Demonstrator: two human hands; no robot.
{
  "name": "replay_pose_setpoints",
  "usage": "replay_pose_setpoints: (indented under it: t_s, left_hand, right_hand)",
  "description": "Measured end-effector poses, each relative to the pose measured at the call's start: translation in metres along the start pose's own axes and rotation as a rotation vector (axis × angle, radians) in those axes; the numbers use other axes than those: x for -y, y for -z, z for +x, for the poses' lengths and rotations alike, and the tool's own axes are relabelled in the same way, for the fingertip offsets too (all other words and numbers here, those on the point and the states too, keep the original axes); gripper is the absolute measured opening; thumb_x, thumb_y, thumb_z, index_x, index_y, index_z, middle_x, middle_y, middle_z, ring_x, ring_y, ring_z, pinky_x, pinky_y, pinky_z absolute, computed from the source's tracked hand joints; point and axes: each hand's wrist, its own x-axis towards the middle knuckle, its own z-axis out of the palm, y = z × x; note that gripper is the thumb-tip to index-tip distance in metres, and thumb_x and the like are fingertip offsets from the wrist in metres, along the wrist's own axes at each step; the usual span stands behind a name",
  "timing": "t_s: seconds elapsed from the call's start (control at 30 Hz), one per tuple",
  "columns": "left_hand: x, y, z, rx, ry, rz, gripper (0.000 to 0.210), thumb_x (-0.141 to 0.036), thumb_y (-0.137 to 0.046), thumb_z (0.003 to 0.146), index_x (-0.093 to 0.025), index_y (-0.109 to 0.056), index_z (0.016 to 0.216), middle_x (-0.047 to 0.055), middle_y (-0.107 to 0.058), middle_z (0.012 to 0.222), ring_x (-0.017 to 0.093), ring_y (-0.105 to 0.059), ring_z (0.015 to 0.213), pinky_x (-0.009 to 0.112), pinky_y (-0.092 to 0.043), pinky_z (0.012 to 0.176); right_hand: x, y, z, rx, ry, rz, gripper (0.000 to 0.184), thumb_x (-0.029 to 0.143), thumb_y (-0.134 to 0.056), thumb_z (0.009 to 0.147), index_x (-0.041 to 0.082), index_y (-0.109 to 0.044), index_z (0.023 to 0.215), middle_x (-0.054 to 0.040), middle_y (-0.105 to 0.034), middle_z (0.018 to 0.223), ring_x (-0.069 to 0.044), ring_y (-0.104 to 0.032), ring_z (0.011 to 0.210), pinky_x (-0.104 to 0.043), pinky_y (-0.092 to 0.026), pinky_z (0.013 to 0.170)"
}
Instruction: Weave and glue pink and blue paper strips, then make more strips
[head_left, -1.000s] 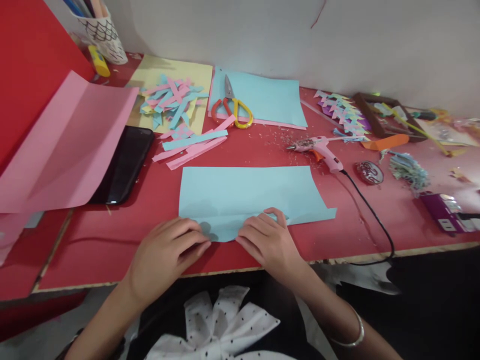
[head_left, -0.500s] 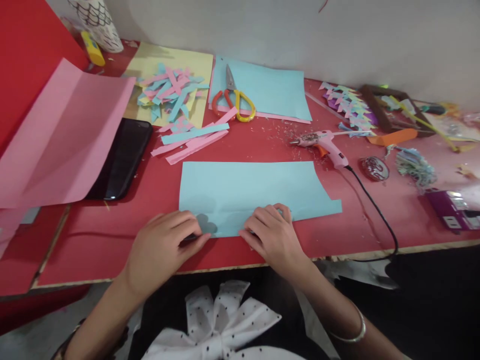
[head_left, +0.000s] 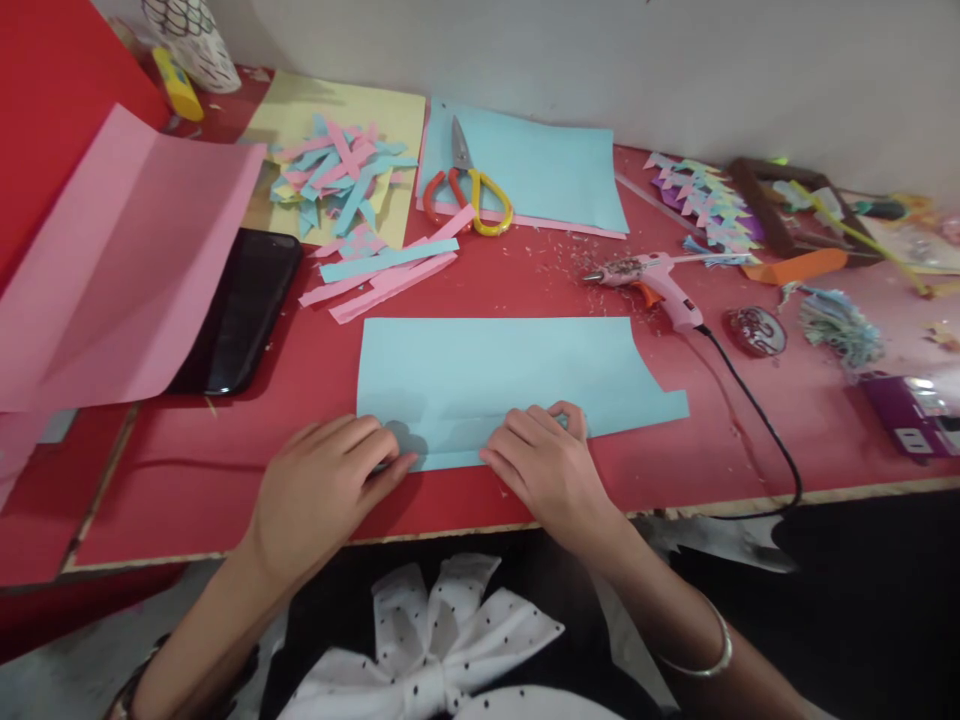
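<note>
A light blue sheet of paper [head_left: 480,365] lies flat on the red table in front of me, its near edge turned up in a narrow fold. At the near left corner, my left hand [head_left: 330,480] pinches that edge between thumb and curled fingers. My right hand [head_left: 544,465] grips the same edge around its middle, thumb below and fingers bent over the fold. To the right of that hand, a narrow tab of the sheet sticks out past its slanted side. My fingers hide parts of the fold.
Behind the sheet lie cut paper strips [head_left: 390,275], scissors [head_left: 469,185] and a stack of blue and pink paper [head_left: 555,160]. A pink glue gun [head_left: 664,285] with a black cord rests right. At left, pink paper [head_left: 142,270] partly covers a black phone-like object [head_left: 244,320].
Both hands keep their hold on the blue paper's near edge, with the left thumb shifted very slightly. The whole view has moved a little.
</note>
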Motion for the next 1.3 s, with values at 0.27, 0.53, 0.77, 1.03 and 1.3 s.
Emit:
replay_pose_setpoints:
  t_s: [0.27,0.53,0.77,1.03,1.3]
  left_hand:
    - [-0.001,-0.001,0.0,-0.003,0.018,-0.017,0.041,-0.032,-0.032,0.091,-0.02,-0.044,0.054,-0.003,-0.048,0.05,0.011,-0.042,0.046,0.026,-0.032,0.05]
    - [0.019,-0.001,-0.019,-0.023,0.095,-0.094,0.035,-0.036,-0.037,0.089,-0.02,-0.044,0.059,-0.003,-0.047,0.054,0.012,-0.045,0.051,0.027,-0.034,0.053]
    - [0.019,0.01,-0.031,-0.045,0.144,0.011,0.02,-0.027,-0.041,0.087,-0.022,-0.047,0.069,0.001,-0.055,0.07,0.015,-0.051,0.063,0.029,-0.04,0.058]
    - [-0.025,0.01,-0.006,-0.147,-0.126,0.141,0.02,-0.015,-0.041,0.086,-0.018,-0.059,0.095,0.004,-0.065,0.082,0.017,-0.058,0.072,0.03,-0.042,0.064]
    - [-0.028,0.001,0.003,-0.058,-0.313,0.085,0.039,-0.004,-0.027,0.086,-0.017,-0.063,0.089,0.003,-0.068,0.075,0.015,-0.059,0.067,0.028,-0.044,0.058]
  right_hand:
    - [0.001,0.001,0.003,-0.03,0.007,0.014,0.037,0.022,-0.034,0.092,0.018,-0.051,0.059,0.0033,-0.052,0.058,-0.011,-0.04,0.059,-0.03,-0.021,0.075]
    - [0.001,-0.001,0.001,-0.022,-0.013,0.009,0.036,0.022,-0.036,0.091,0.018,-0.05,0.058,0.0035,-0.052,0.059,-0.011,-0.04,0.059,-0.031,-0.022,0.078]
    - [0.0,-0.001,0.001,-0.026,-0.015,0.015,0.032,0.021,-0.04,0.089,0.019,-0.051,0.06,0.0041,-0.052,0.059,-0.011,-0.041,0.06,-0.031,-0.022,0.082]
    - [0.002,-0.005,0.0,-0.041,-0.021,-0.005,0.027,0.024,-0.044,0.088,0.019,-0.052,0.062,0.0039,-0.054,0.061,-0.011,-0.043,0.062,-0.032,-0.018,0.086]
    - [-0.02,0.01,-0.019,-0.001,-0.096,0.123,0.031,0.029,-0.038,0.09,0.02,-0.053,0.065,0.0033,-0.056,0.063,-0.012,-0.046,0.065,-0.031,-0.02,0.086]
